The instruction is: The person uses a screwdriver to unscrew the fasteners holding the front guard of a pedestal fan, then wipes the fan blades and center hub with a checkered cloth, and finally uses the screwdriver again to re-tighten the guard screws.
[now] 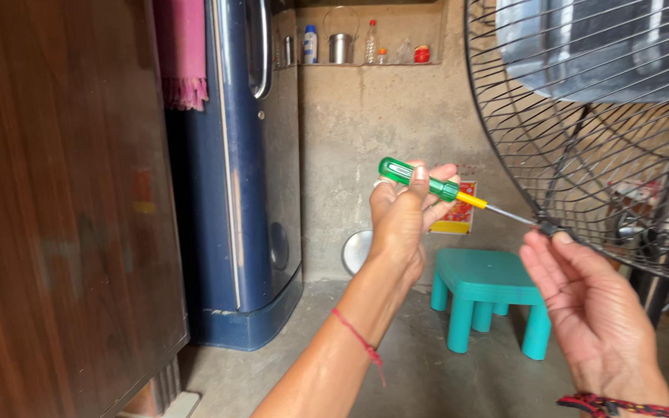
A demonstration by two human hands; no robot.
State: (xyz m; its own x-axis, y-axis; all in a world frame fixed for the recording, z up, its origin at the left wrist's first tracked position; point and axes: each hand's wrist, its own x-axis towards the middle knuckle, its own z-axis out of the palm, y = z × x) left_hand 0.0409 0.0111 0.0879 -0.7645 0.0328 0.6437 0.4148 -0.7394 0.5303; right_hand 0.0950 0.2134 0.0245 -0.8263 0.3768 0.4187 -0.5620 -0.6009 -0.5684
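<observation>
Bare concrete floor (396,364), teal plastic stool (489,298), blue refrigerator (241,193) and wooden cabinet (63,232) standing on it

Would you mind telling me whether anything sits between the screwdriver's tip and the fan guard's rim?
Nothing visible does: the screwdriver in the left hand already meets the fan guard rim at the small clip, beside the right hand.
</observation>
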